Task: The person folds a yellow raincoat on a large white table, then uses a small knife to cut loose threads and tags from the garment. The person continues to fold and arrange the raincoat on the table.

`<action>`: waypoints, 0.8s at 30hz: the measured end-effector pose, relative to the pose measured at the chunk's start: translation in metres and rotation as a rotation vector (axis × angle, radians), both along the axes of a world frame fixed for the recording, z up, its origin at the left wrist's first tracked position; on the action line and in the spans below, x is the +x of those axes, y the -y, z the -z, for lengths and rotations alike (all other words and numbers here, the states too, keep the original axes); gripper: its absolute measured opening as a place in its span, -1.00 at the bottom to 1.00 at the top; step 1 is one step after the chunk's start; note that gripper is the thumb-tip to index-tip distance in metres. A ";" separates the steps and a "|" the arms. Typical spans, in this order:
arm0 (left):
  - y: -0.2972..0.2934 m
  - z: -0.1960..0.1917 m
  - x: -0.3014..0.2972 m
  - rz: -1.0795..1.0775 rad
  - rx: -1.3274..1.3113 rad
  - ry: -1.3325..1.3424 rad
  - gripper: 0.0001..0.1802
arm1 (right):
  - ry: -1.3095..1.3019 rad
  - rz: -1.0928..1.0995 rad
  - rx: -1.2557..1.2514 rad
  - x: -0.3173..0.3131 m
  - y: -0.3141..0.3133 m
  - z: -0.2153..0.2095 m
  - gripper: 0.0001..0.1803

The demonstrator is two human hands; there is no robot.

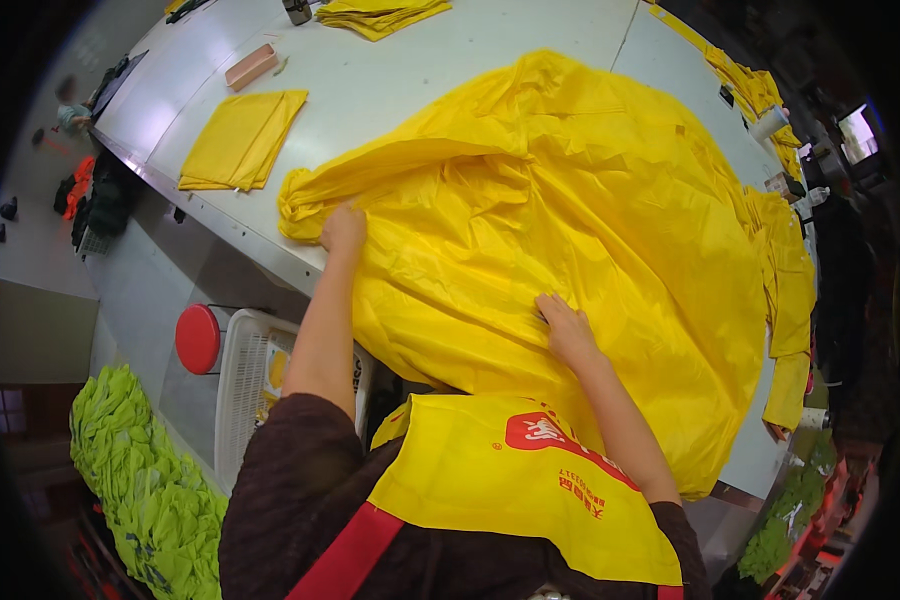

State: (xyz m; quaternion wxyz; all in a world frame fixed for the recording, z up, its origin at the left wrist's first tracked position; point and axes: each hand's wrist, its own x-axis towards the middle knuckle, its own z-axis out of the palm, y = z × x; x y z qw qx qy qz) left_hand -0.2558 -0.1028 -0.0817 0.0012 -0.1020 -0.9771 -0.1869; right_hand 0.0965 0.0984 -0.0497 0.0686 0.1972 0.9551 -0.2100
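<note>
A large yellow garment [630,230] of smooth, thin fabric lies spread and wrinkled over the white table, its near part hanging over the edge against my body. A seam runs down from its far end. At its left end the cloth is bunched, sleeve-like. There my left hand [344,230] is closed on the fabric, its fingertips partly hidden. My right hand [573,337] rests on the near middle of the garment, fingers stretched out and pointing away to the left, with no cloth visibly pinched.
Left of the garment lies a folded yellow piece [242,140], with a pink tray [251,67] beyond. Another yellow stack [382,14] sits at the back. More yellow cloth [790,270] lines the right edge. Below are a white basket [232,390], red-lidded container [198,339] and lime-green pile [140,480].
</note>
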 end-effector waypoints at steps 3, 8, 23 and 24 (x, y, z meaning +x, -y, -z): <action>-0.031 -0.009 0.016 0.167 -0.021 -0.367 -0.77 | 0.027 0.023 -0.164 -0.018 -0.005 -0.030 -0.63; -0.098 0.004 0.018 0.622 0.672 -0.284 -0.76 | -0.369 -0.111 -0.213 -0.109 -0.021 -0.069 -0.69; -0.201 -0.014 -0.105 0.564 0.508 -0.583 -0.46 | -0.219 -0.006 -0.111 -0.229 -0.138 0.024 -0.56; -0.199 -0.016 -0.090 0.634 0.444 -0.652 -0.49 | -0.284 -0.060 -0.133 -0.226 -0.142 0.023 -0.55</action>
